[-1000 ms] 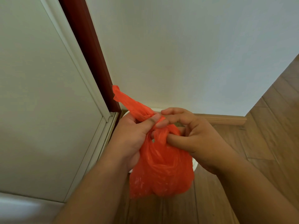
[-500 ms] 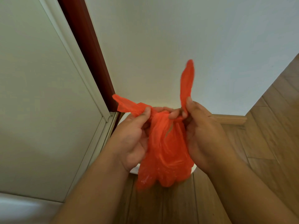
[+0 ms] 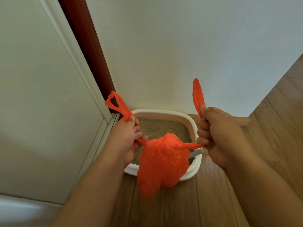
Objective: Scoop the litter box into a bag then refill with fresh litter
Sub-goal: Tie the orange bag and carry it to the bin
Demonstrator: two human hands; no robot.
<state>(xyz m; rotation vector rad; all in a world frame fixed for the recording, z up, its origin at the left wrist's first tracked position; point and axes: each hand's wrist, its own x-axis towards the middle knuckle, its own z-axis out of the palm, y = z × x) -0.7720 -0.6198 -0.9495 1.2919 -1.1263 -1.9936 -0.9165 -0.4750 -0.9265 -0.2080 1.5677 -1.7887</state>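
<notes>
Hands have drawn apart, left hand (image 3: 126, 141) and right hand (image 3: 219, 136) gripping bag (image 3: 162, 163) handles above litter box (image 3: 193, 126) on wood floor (image 3: 270, 128)

One crinkled orange plastic bag (image 3: 163, 163) with two twisted handle loops. Two bare hands: a left hand (image 3: 127, 141) and a right hand (image 3: 219, 136). One white rounded plastic litter box (image 3: 195, 128). One grey handle (image 3: 196, 153), possibly a scoop, mostly hidden.

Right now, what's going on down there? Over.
Left hand and right hand each grip a handle of the orange bag. Bag hangs over litter box. Nothing in the way.
</notes>
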